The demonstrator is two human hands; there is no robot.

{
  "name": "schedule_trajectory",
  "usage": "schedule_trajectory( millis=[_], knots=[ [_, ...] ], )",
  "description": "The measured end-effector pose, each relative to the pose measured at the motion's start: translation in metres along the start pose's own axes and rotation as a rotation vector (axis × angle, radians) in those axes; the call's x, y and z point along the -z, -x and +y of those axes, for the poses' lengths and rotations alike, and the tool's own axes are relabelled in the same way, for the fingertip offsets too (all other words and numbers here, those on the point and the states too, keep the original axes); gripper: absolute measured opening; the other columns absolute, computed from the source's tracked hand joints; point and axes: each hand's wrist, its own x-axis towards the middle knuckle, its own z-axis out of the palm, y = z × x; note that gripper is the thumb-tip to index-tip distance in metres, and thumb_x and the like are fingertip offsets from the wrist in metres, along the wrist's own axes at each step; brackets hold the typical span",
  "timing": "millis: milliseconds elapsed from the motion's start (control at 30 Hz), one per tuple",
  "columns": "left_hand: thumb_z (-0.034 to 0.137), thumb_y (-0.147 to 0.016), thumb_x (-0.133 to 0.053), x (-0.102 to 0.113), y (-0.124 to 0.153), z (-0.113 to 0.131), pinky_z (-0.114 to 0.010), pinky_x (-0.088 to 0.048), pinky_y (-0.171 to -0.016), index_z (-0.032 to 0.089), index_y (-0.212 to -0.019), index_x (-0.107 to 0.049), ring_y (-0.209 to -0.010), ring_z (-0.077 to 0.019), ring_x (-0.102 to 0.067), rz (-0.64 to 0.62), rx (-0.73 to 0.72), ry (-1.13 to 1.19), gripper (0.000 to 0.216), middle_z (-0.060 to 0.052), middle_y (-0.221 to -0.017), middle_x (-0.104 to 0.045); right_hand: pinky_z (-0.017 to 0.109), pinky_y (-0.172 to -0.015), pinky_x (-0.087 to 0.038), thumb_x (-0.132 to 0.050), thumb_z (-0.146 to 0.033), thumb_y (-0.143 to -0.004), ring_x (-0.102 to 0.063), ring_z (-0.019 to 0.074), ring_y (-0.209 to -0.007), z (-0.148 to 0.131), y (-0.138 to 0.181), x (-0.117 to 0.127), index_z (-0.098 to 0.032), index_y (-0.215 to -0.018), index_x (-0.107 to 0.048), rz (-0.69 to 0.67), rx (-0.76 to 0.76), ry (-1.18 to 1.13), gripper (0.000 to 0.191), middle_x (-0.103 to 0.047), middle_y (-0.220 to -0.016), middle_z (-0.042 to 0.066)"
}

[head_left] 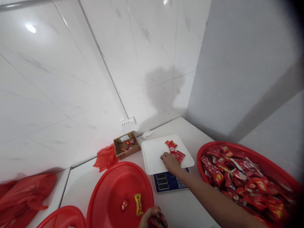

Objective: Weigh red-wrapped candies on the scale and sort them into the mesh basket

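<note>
At the bottom edge, my left hand [153, 217] is closed around red-wrapped candies [157, 221], partly cut off by the frame. My right hand [171, 162] is over the white tray [152, 152] of a digital scale [163, 183], its fingers bent down to the tray; whatever they pinch is too small to make out. Beside that hand on the tray lie several red candy packets [180, 156]. Close to my left hand, a red plastic basket [95, 193] holds a yellow-wrapped candy [138, 204] and a small red-wrapped one [124, 205].
At right, a big red basin [201, 152] is heaped with red packets [247, 177]. A small cardboard box [128, 152] with a few candies stands by the wall socket [127, 123]. Red plastic bags [26, 196] lie at left, above another red basket [64, 215].
</note>
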Motion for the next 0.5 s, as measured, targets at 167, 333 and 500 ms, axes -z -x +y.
schedule_trajectory(
  millis=[167,333,500],
  knots=[
    [0.026,-0.059,-0.066,-0.004,-0.003,-0.003,-0.022,-0.038,-0.054,0.016,-0.061,-0.056,-0.054,-0.0131,-0.055,-0.002,-0.008,0.018,0.014,-0.005,-0.055,-0.059,0.028,-0.079,-0.046,-0.047,-0.015,-0.077,-0.059,0.0161,-0.090,-0.032,0.008,-0.007,-0.016,-0.111,-0.056,-0.088,0.079,-0.232,0.035,-0.062,-0.104,0.009],
    [0.025,-0.058,-0.066,-0.010,-0.001,-0.002,-0.022,-0.037,-0.054,0.017,-0.061,-0.056,-0.054,-0.0128,-0.055,-0.005,0.018,0.001,0.013,-0.003,-0.054,-0.059,0.035,-0.092,-0.040,-0.053,-0.033,-0.078,-0.046,0.0203,-0.114,-0.048,0.006,0.001,-0.021,-0.125,-0.045,-0.085,0.279,-0.382,0.050,-0.048,-0.128,0.010],
    [0.025,-0.057,-0.066,-0.006,0.000,-0.005,-0.022,-0.037,-0.055,0.016,-0.058,-0.056,-0.051,-0.0125,-0.054,0.022,-0.029,0.026,0.015,-0.004,-0.051,-0.058,0.049,-0.093,-0.031,-0.051,-0.023,-0.079,-0.038,0.0323,-0.118,0.001,-0.021,0.020,-0.014,-0.114,-0.054,0.112,-0.091,0.141,0.037,-0.043,-0.128,0.019]
  ],
)
